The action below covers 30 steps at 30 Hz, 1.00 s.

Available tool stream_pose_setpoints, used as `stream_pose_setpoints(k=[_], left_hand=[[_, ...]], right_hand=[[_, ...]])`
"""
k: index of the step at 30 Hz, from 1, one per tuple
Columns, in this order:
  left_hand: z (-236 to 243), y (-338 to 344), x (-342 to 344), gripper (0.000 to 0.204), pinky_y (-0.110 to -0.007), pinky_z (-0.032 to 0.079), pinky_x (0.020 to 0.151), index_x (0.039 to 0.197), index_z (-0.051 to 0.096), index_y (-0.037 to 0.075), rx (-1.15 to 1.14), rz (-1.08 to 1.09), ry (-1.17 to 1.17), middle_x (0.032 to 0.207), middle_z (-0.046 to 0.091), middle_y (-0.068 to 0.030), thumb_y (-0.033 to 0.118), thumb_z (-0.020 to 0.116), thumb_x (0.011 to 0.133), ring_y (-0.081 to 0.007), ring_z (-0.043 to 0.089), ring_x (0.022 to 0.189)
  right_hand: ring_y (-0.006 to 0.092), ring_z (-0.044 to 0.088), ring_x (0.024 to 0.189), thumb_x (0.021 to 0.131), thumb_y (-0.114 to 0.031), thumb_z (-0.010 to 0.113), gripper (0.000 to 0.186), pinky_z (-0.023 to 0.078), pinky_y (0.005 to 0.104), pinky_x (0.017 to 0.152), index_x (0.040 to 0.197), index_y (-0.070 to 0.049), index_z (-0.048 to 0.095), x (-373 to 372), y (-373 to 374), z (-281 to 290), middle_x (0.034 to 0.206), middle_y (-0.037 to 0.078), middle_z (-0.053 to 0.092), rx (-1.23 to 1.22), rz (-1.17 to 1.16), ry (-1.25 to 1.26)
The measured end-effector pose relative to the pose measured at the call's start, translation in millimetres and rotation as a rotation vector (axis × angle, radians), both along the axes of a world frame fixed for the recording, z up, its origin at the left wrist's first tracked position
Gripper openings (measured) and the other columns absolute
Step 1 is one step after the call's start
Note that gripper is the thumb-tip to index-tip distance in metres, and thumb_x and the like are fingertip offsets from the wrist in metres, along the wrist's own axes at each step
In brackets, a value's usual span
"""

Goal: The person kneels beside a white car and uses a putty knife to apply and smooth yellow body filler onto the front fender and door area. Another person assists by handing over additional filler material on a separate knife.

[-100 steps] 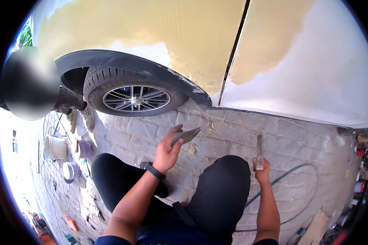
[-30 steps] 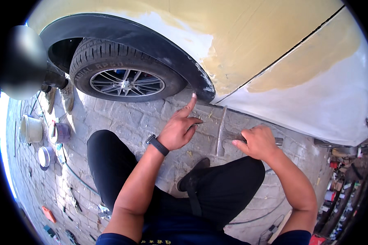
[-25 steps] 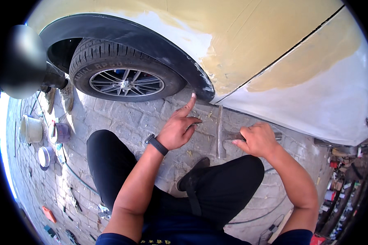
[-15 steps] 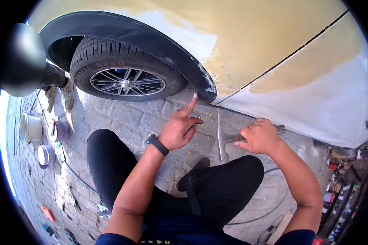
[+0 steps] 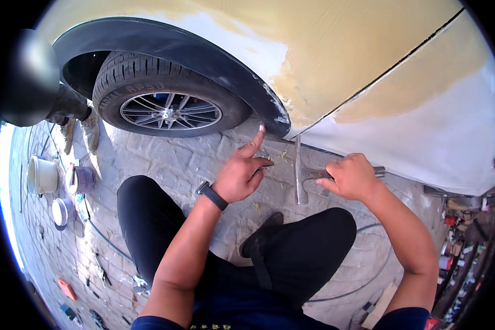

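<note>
While the right hand [image 5: 351,175] is clamped on the hammer [image 5: 300,179] by its handle, the hammer's head lies near-to-far, far end right by the lower edge of the car [image 5: 357,55] at the panel seam — can't tell if touching. Left hand [image 5: 241,173] is left of it: forefinger stretched far, tip at the low end of the black wheel arch trim [image 5: 203,55], other fingers bent in; can't tell if they grip anything. Black watch [image 5: 212,195] on that wrist. Car is patchy yellow and white, wheel [image 5: 170,114] far left. Three buckets [image 5: 43,175] on the left paving [image 5: 165,157] — another person [image 5: 69,104] stands beyond them.
</note>
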<state>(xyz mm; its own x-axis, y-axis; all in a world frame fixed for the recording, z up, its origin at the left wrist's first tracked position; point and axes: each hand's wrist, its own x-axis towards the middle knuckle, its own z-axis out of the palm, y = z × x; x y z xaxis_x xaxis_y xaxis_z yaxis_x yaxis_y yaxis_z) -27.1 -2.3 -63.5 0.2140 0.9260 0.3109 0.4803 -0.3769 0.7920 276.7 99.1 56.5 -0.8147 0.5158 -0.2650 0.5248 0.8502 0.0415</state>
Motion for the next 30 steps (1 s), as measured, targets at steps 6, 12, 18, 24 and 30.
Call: stream_pose_setpoints(k=[6, 12, 18, 24, 30], left_hand=[[-1, 3, -1, 0.029, -0.047, 0.041, 0.117, 0.114, 0.079, 0.005, 0.029, 0.004, -0.009, 0.172, 0.021, -0.0297, 0.003, 0.065, 0.088, -0.0460, 0.047, 0.145], [-1, 1, 0, 0.029, -0.047, 0.041, 0.117, 0.115, 0.078, 0.004, -0.002, -0.009, 0.011, 0.171, 0.021, -0.0314, 0.003, 0.065, 0.089, -0.0462, 0.046, 0.147], [0, 2, 1, 0.029, -0.047, 0.041, 0.117, 0.114, 0.078, 0.004, 0.020, -0.011, -0.006, 0.171, 0.021, -0.0317, 0.003, 0.065, 0.089, -0.0459, 0.044, 0.148], [0, 1, 1, 0.029, -0.047, 0.040, 0.118, 0.114, 0.078, 0.004, 0.014, -0.011, -0.017, 0.172, 0.021, -0.0305, 0.003, 0.065, 0.089, -0.0451, 0.042, 0.150], [1, 0, 1, 0.029, -0.047, 0.040, 0.119, 0.114, 0.079, 0.005, 0.007, -0.011, 0.000, 0.172, 0.022, -0.0300, 0.003, 0.065, 0.088, -0.0450, 0.042, 0.150]], right_hand=[[0.0341, 0.066, 0.059, 0.091, -0.062, 0.068, 0.056, 0.054, 0.0434, 0.066, 0.071, -0.010, 0.062, -3, 5, 4, 0.058, 0.010, 0.064, 0.008, 0.087, 0.041], [0.0343, 0.065, 0.058, 0.092, -0.063, 0.068, 0.057, 0.054, 0.0436, 0.067, 0.069, -0.011, 0.061, -1, 0, 6, 0.056, 0.010, 0.063, -0.003, 0.126, 0.066], [0.0343, 0.066, 0.058, 0.093, -0.061, 0.067, 0.056, 0.053, 0.0439, 0.066, 0.069, -0.011, 0.062, 5, 2, 0, 0.055, 0.009, 0.062, -0.002, 0.118, 0.012], [0.0335, 0.065, 0.058, 0.093, -0.061, 0.067, 0.055, 0.053, 0.0437, 0.068, 0.070, -0.011, 0.061, 3, 6, -4, 0.055, 0.008, 0.061, 0.026, 0.077, 0.055], [0.0333, 0.065, 0.059, 0.093, -0.062, 0.066, 0.056, 0.053, 0.0437, 0.066, 0.070, -0.011, 0.061, 2, 13, -4, 0.056, 0.009, 0.062, 0.047, 0.081, 0.031]])
